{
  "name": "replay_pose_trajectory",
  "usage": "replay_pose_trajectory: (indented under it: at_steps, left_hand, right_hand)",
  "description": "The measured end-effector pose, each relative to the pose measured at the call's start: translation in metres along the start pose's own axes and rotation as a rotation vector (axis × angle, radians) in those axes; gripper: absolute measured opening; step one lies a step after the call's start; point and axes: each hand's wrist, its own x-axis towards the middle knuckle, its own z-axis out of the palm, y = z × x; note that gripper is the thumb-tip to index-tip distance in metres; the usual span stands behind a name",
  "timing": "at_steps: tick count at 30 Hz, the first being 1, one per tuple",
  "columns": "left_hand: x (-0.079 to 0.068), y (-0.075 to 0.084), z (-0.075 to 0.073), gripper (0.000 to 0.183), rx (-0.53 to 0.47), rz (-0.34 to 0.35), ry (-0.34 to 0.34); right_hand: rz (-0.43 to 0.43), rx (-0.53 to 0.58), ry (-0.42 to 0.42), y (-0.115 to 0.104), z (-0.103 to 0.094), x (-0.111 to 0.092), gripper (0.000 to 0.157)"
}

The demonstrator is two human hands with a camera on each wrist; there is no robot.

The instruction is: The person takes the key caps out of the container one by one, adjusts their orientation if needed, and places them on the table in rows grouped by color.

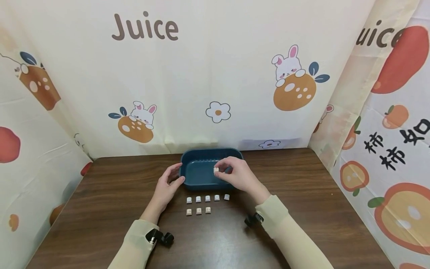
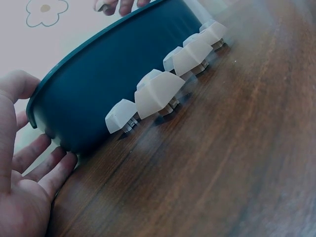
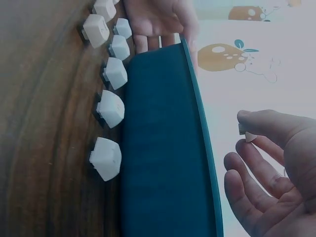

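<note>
A dark blue rectangular basin (image 1: 201, 183) stands against the back of the table. My left hand (image 1: 167, 185) holds its left end, with the thumb at the near corner and the other fingers farther back on the outer wall. Over the basin's right part, my right hand (image 1: 236, 173) pinches a small cream keycap (image 1: 216, 169) between thumb and fingertip; in the right wrist view this keycap (image 3: 250, 137) is partly hidden by the thumb. Two rows of pale keycaps (image 1: 207, 198) lie in front of the basin, several in the back row and three in the front row.
Brown wood-grain table (image 1: 134, 175) spreads around the basin and keycaps. Printed cloth (image 1: 188, 82) hangs behind and on both sides. A black wrist camera (image 1: 160, 237) is strapped to the left sleeve, another camera (image 1: 253, 219) to the right.
</note>
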Motion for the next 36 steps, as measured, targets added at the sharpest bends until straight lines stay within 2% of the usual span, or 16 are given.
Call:
replay_pose_trajectory:
  at_steps: [10,19,30,36]
  left_hand:
    - [-0.001,0.001,-0.001,0.053,0.010,0.009,-0.002]
    - [-0.001,0.000,0.000,0.053,0.003,0.004,0.000]
    - [-0.001,0.000,-0.001,0.054,-0.013,-0.002,-0.005]
    - [0.000,-0.001,0.000,0.054,-0.005,-0.004,-0.007]
  right_hand:
    - [0.000,0.036,0.023,-0.006,0.003,-0.018,0.018]
    - [-0.080,0.046,0.047,-0.009,0.010,-0.039,0.018]
    - [-0.096,0.046,0.026,-0.012,0.018,-0.058,0.018]
    - [-0.106,0.059,-0.024,-0.011,0.025,-0.070,0.019]
